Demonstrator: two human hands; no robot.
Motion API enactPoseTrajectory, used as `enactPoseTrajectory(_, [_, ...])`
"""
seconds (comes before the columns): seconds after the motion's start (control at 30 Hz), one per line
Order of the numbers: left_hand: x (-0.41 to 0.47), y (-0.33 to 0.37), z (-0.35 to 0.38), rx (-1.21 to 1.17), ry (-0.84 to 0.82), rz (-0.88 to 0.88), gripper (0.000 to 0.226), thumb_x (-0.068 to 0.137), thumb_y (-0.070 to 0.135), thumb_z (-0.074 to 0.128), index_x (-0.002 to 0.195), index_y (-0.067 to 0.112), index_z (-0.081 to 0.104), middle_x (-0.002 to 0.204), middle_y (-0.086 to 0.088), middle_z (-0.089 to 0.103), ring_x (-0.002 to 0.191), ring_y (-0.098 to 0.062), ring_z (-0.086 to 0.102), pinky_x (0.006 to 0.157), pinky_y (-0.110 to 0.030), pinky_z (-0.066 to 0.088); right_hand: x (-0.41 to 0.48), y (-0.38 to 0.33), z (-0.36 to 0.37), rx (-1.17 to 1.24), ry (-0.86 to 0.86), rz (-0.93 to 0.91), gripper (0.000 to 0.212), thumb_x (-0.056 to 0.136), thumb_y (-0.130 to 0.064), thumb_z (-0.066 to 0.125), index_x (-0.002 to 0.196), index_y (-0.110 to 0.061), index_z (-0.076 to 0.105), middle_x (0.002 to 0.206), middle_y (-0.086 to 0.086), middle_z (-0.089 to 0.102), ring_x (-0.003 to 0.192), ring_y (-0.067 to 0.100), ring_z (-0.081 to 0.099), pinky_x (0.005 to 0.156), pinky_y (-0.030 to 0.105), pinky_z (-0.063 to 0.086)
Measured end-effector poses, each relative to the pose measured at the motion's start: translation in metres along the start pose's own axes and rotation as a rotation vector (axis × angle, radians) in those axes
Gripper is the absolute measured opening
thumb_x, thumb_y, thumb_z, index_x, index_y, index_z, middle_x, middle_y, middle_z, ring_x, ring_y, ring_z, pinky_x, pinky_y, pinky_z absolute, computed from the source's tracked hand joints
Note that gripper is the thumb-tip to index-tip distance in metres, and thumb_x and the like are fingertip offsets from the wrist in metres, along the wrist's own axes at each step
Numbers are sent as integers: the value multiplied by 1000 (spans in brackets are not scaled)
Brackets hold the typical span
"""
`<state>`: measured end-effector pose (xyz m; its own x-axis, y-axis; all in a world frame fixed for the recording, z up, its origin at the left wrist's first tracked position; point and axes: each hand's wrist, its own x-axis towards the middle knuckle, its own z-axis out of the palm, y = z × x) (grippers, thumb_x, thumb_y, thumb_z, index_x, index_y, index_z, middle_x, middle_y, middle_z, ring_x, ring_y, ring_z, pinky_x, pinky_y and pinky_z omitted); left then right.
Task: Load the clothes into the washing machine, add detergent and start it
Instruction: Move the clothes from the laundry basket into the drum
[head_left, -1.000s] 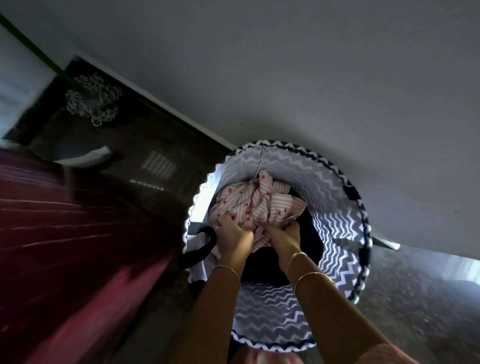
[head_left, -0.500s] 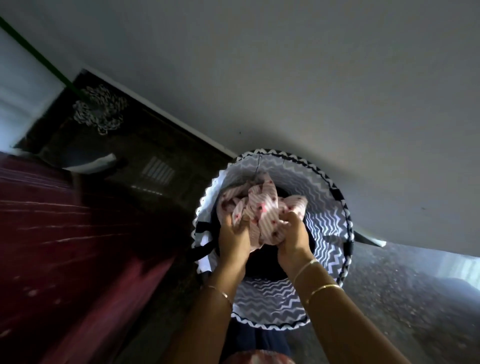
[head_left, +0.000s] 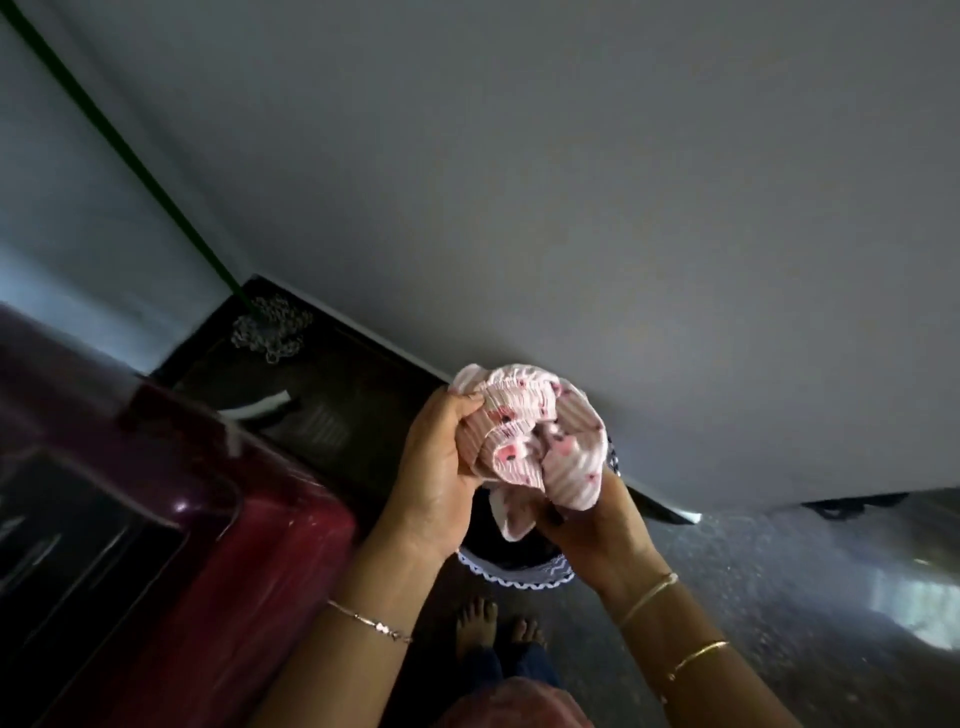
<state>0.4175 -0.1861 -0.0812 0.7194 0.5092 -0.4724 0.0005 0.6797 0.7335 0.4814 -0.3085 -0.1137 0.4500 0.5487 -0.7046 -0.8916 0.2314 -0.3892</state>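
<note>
What bothers me from here is the loose end. The pink striped garment is bunched into a ball, but a flap of it hangs out underneath, between the two wrists. If the bundle is swung across to the maroon washing machine, that flap could trail, snag on the machine's near corner, or pull the rest free onto the floor. The ball is only squeezed from its sides, so I'd guess that any slackening of either hand would let it unfurl. The machine's dark top panel also looks shut to me, though it is blurred. With both hands full, nothing is free to lift it.

As for the grip, both hands are clamped on the cloth. The left hand has its fingers curled over the bundle's left and upper side. The right hand cups it from below and to the right. Most of the garment bulges out above the fingers, towards the wall. It is held in the air over the chevron laundry basket, which stands on the floor by the foot of the wall. The machine is near, off to the left of the hands.
</note>
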Motion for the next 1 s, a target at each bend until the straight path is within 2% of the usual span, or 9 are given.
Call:
enactPoseTrajectory(0.07, [-28,21,13,-97,-36,18,33,91,19,42,80,22,73,82,2,70,75,-11,66,66,-27,51,-27,5,12,25,74,61,32,89,-30,49,80,-12,74,92,12,65,87,29,60,86,45,47])
enactPoseTrajectory(0.13, [-54,39,22,-217,-77,29,29,92,18,41,89,17,70,84,-1,71,78,-13,68,71,-30,54,-51,11,23,40,112,176,36,85,-40,52,92,-8,66,97,16,59,105,37,55,98,55,41])
enactPoseTrajectory(0.23, [-99,61,30,-397,-154,45,29,87,21,46,106,10,64,99,-8,70,95,-22,67,89,-39,54,-89,21,39,74,-119,201,57,81,-36,63,121,3,53,109,27,57,106,45,57,89,61,47])
enactPoseTrajectory(0.3, [-122,68,30,-452,-211,39,36,86,25,46,115,9,60,112,-13,65,108,-30,61,94,-45,50,-104,24,44,149,-343,136,72,58,-29,86,118,3,61,107,26,65,90,42,66,69,55,57])
enactPoseTrajectory(0.4, [-165,76,23,-438,-240,58,40,93,31,42,117,6,61,113,-15,65,106,-31,61,87,-42,54,-124,21,53,204,-425,48,83,13,-16,96,91,1,72,87,19,73,73,33,72,56,45,58])
enactPoseTrajectory(0.6, [-238,87,-21,-409,-63,239,49,97,34,42,134,5,54,134,-19,56,124,-32,54,101,-47,46,-170,29,91,84,-685,92,59,42,-17,93,96,-2,74,104,20,70,91,32,70,76,48,57])
enactPoseTrajectory(0.73, [-283,96,-51,-495,32,380,39,96,31,45,117,8,68,119,-14,67,109,-27,65,92,-44,53,-186,49,113,54,-763,165,68,47,-19,93,109,-6,67,114,18,66,100,32,67,89,51,52])
enactPoseTrajectory(0.83, [-313,104,-67,-516,97,478,37,93,30,46,98,9,76,107,-12,72,93,-24,70,79,-37,56,-196,79,135,39,-816,250,66,46,-19,91,106,-3,70,111,21,67,96,35,68,77,52,56])
enactPoseTrajectory(1.0, [-342,120,-109,-639,178,612,45,99,34,39,124,4,63,125,-17,64,116,-30,61,102,-45,45,-210,137,181,-122,-802,308,30,75,-22,68,96,-1,73,100,20,71,86,32,71,70,46,58])
